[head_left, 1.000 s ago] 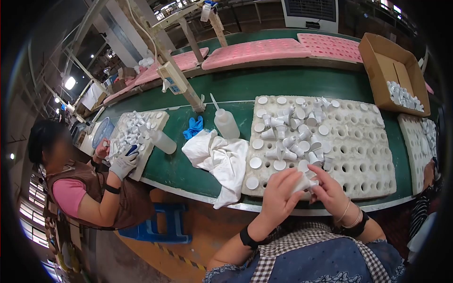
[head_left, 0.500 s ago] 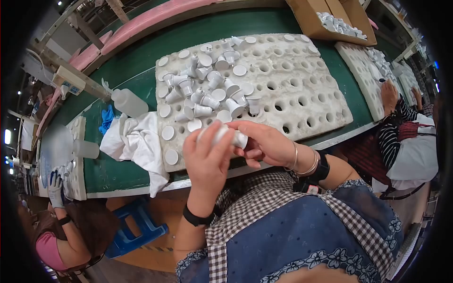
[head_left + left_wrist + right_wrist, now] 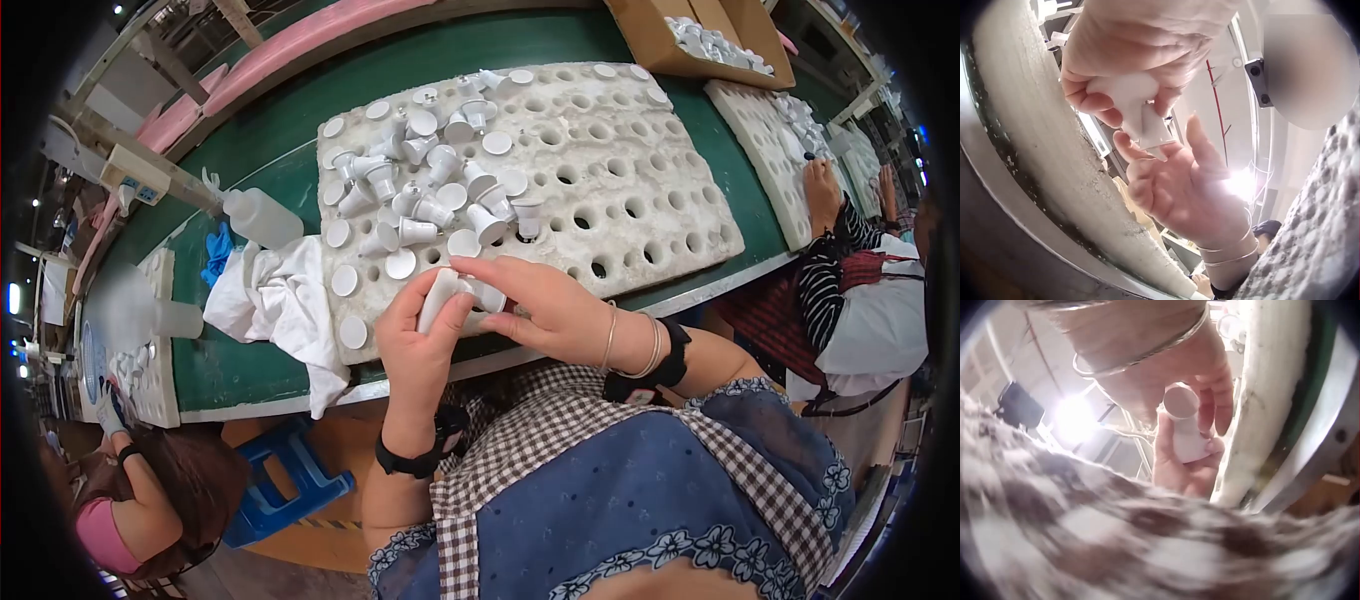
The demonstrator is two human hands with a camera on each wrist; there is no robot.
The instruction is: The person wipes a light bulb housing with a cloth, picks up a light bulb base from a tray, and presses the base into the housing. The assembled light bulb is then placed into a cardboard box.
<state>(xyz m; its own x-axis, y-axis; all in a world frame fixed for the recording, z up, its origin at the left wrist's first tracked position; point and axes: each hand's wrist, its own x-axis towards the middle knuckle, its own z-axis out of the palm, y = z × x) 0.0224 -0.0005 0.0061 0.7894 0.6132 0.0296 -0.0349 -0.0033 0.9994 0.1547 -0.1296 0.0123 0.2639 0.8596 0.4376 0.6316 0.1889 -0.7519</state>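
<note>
My left hand grips a white cup-shaped piece together with a pale, pad-like thing along its side. In the right wrist view the piece's round flat end faces the camera, with left thumb and fingers around the body below it. My right hand is at that end, its fingers loosely bent. The left wrist view shows the right thumb standing apart from the piece and the fingertips right beside it. Behind both hands, several similar white pieces lie heaped on a pale board with holes.
Left of the board are a white cloth, a blue glove and a squeeze bottle. A cardboard box of white parts stands at the back right. Other people work at both sides. A blue stool is on the floor.
The head view has swung right and down since one second ago. Over the last half second, both hands have turned the held piece, and the right thumb and fingers have spread around its end.
</note>
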